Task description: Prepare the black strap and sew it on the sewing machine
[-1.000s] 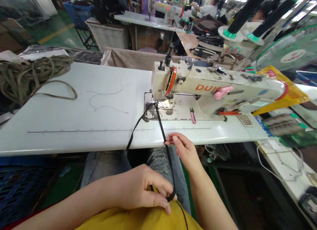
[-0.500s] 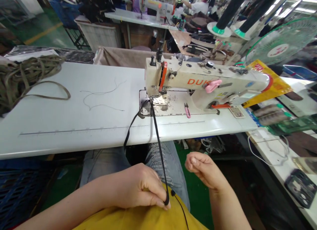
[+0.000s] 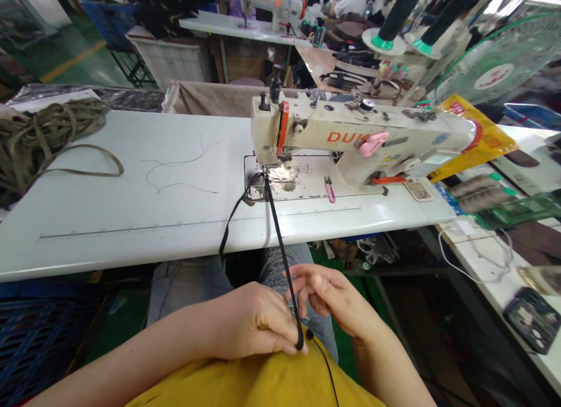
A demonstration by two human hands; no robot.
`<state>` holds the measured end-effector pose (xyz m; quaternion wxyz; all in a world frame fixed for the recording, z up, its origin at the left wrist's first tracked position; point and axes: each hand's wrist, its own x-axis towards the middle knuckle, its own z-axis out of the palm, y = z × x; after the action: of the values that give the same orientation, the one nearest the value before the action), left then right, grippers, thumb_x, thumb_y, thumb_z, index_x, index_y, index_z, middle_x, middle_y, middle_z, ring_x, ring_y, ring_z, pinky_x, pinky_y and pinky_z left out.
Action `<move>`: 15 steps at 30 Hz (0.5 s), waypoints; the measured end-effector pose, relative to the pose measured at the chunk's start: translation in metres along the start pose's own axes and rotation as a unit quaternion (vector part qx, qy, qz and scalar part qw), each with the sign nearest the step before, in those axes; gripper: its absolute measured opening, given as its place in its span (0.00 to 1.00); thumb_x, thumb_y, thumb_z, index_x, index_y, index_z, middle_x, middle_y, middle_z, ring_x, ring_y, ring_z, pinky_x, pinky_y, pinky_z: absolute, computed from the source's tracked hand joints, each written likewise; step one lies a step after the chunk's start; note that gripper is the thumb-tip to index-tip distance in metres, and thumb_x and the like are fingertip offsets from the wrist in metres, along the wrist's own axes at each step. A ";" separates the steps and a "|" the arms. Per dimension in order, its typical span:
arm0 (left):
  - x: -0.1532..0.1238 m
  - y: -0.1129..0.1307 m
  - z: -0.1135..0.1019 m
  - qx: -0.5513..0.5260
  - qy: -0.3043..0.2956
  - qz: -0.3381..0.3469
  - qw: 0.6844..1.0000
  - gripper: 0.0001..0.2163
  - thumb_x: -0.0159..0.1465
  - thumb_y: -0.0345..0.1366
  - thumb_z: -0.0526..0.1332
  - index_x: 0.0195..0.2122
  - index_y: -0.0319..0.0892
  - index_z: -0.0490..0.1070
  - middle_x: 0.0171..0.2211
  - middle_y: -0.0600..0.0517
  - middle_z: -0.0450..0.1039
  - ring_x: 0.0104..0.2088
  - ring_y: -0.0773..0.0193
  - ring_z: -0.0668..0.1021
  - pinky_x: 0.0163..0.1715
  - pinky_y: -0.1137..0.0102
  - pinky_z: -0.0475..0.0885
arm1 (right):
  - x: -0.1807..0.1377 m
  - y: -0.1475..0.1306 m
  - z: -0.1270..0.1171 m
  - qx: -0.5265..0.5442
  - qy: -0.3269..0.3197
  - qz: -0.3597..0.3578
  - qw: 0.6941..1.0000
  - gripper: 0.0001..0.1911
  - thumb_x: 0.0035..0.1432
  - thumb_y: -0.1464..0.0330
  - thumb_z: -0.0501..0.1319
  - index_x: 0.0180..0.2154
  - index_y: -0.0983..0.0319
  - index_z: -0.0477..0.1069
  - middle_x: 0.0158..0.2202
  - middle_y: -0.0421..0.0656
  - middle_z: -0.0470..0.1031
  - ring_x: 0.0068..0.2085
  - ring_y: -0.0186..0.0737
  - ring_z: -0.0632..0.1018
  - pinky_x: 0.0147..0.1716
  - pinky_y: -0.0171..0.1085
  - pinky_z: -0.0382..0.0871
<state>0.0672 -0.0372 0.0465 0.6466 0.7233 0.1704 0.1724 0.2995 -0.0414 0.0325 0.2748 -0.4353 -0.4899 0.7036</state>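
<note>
1. The left hand is pinching a black strap between thumb and fingers, in front of the yellow garment.
2. The right hand is hovering at two o'clock from it, fingers loosely parted and half curled beside the strap; whether any fingertip is touching, I cannot tell.
3. From the pinch, the strap is running straight between eleven and twelve o'clock, over the edge of the white table, to the presser foot of the sewing machine. Another stretch is leaving the foot toward seven o'clock and dropping over the edge.
4. Judging by this, bringing the strap to the needle is looking done and the work is seeming partway; freeing it from the foot is appearing left. Any stitching is showing too small to tell.
5. Pink snips are lying between twelve and one o'clock, neither hand holding them.
6. Toward ten o'clock, loose thread is lying on the table and, farther out, tan straps are sitting heaped, apart from both hands.
</note>
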 end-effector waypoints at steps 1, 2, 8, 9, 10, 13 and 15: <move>-0.001 0.001 0.000 0.005 0.002 -0.003 1.000 0.12 0.72 0.40 0.62 0.50 0.49 0.83 0.43 0.46 0.86 0.44 0.57 0.84 0.50 0.68 0.76 | 0.001 -0.003 0.007 0.020 -0.018 -0.001 1.000 0.25 0.62 0.46 0.63 0.43 0.62 0.75 0.28 0.41 0.76 0.24 0.34 0.73 0.21 0.32 0.56; -0.002 0.001 0.000 0.009 0.005 -0.003 1.000 0.12 0.72 0.40 0.61 0.51 0.49 0.83 0.42 0.46 0.86 0.44 0.57 0.84 0.49 0.68 0.76 | 0.002 -0.004 0.009 0.012 -0.009 -0.005 1.000 0.22 0.61 0.48 0.66 0.39 0.61 0.75 0.24 0.37 0.72 0.22 0.32 0.69 0.22 0.32 0.57; -0.003 0.000 0.004 0.010 0.021 0.022 0.999 0.12 0.73 0.39 0.61 0.49 0.46 0.83 0.42 0.45 0.86 0.43 0.57 0.85 0.47 0.69 0.77 | 0.032 -0.002 -0.031 -0.368 0.263 -0.189 0.872 0.08 0.67 0.65 0.58 0.41 0.58 0.76 0.37 0.45 0.79 0.41 0.46 0.79 0.44 0.45 0.74; -0.001 0.001 0.005 0.021 0.025 0.035 0.999 0.12 0.73 0.39 0.61 0.49 0.45 0.83 0.42 0.45 0.86 0.42 0.57 0.86 0.47 0.69 0.77 | 0.041 -0.004 -0.035 -0.418 0.263 -0.225 0.840 0.10 0.66 0.67 0.58 0.46 0.58 0.76 0.45 0.48 0.79 0.48 0.49 0.79 0.51 0.49 0.73; 0.002 0.002 0.006 0.036 0.032 0.055 0.997 0.11 0.73 0.38 0.61 0.49 0.43 0.83 0.41 0.44 0.86 0.42 0.57 0.86 0.47 0.70 0.77 | 0.050 -0.007 -0.035 -0.461 0.250 -0.252 0.813 0.14 0.66 0.68 0.58 0.52 0.57 0.75 0.52 0.50 0.77 0.54 0.52 0.77 0.57 0.52 0.70; 0.013 0.007 0.008 0.081 0.050 0.131 0.987 0.10 0.73 0.33 0.60 0.46 0.37 0.81 0.40 0.42 0.86 0.41 0.58 0.86 0.46 0.73 0.77 | 0.084 -0.016 -0.027 -0.554 0.188 -0.286 0.758 0.24 0.67 0.64 0.61 0.63 0.57 0.68 0.64 0.53 0.69 0.63 0.55 0.72 0.63 0.55 0.66; 0.019 0.010 0.008 0.111 0.060 0.163 0.979 0.10 0.73 0.31 0.58 0.41 0.37 0.80 0.38 0.43 0.85 0.39 0.60 0.85 0.43 0.75 0.77 | 0.111 -0.020 -0.020 -0.590 0.155 -0.300 0.733 0.27 0.68 0.61 0.62 0.66 0.59 0.66 0.67 0.54 0.67 0.64 0.56 0.70 0.64 0.56 0.64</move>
<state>0.0881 -0.0363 0.0565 0.5142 0.7969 0.1073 0.2985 0.2646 0.0652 0.0100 0.2316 -0.4433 -0.8625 0.0772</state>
